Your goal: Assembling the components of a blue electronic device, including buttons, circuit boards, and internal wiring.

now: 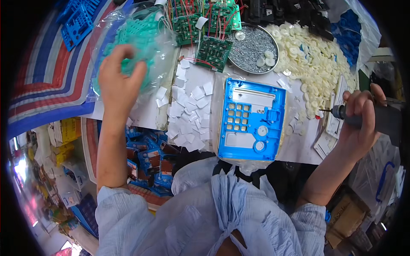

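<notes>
A worker's right hand (362,109) grips a dark power screwdriver (386,120) by its body, the bit aimed inward across the counter (147,117) and touching nothing, a hold that seems meant to keep the tool ready. The left hand (124,70), thumb and fingers spread with nothing visible between them, hangs over a clear bag of green plastic parts (143,36); whether it touches them cannot be told. Between the hands, squarely before the torso, a blue plastic shell (256,119) lies hollow side up on a plastic-wrapped pad (217,121), likely to cushion it and expose its inside. White paper squares (188,111) sit just left of it. Beyond, a round dish of screws (252,47), green circuit boards (213,53) and heaped cream discs (318,64) ring the shell, apparently for easy reach.
</notes>
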The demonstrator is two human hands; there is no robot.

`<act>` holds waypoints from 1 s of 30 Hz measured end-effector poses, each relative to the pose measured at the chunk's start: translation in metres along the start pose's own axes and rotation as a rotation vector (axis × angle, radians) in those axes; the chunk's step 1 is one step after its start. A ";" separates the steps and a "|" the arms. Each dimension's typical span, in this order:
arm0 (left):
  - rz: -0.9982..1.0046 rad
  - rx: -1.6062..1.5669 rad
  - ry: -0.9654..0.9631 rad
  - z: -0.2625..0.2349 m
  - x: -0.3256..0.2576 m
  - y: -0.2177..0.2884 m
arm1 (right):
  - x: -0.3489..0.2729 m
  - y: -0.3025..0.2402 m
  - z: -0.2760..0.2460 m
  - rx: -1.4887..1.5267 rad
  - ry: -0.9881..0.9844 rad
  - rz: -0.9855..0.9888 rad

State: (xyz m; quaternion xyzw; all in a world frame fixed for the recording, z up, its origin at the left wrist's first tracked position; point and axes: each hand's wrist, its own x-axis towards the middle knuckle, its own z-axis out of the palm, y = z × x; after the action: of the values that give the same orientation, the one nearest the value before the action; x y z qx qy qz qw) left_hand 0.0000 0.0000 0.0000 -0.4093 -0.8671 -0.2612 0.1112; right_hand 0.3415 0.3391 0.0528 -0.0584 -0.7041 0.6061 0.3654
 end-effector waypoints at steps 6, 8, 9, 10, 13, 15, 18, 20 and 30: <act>0.010 -0.692 0.576 -0.006 0.008 0.028 | 0.002 -0.010 0.023 -0.354 0.435 -0.128; -0.176 -0.809 0.527 -0.015 0.002 0.037 | -0.022 -0.037 -0.015 -1.334 0.465 -0.551; -0.253 -0.871 0.496 -0.018 0.005 0.044 | -0.028 -0.045 -0.028 -1.641 0.306 -0.674; -0.146 -0.994 0.456 -0.014 0.005 0.051 | -0.028 -0.056 -0.032 -1.912 0.148 -0.857; -0.257 -1.114 0.263 -0.014 0.001 0.063 | -0.032 -0.050 0.004 -1.185 -0.074 -0.615; -0.242 -1.119 0.210 -0.005 -0.002 0.060 | -0.016 -0.041 0.066 -0.753 -0.225 -0.331; -0.218 -1.140 0.090 0.001 -0.013 0.063 | 0.030 0.009 0.160 -0.327 -0.311 -0.023; -0.197 -1.132 -0.010 0.007 -0.015 0.066 | 0.043 0.033 0.190 -0.312 -0.340 -0.074; -0.055 0.189 -0.241 -0.094 -0.065 0.025 | 0.013 0.039 0.149 -0.420 -0.288 -0.360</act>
State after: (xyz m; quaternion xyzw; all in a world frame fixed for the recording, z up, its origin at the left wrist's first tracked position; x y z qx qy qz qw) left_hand 0.0581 -0.0804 0.0618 -0.4013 -0.9059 -0.1303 0.0372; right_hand 0.2306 0.2351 0.0234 0.0794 -0.8574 0.3749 0.3435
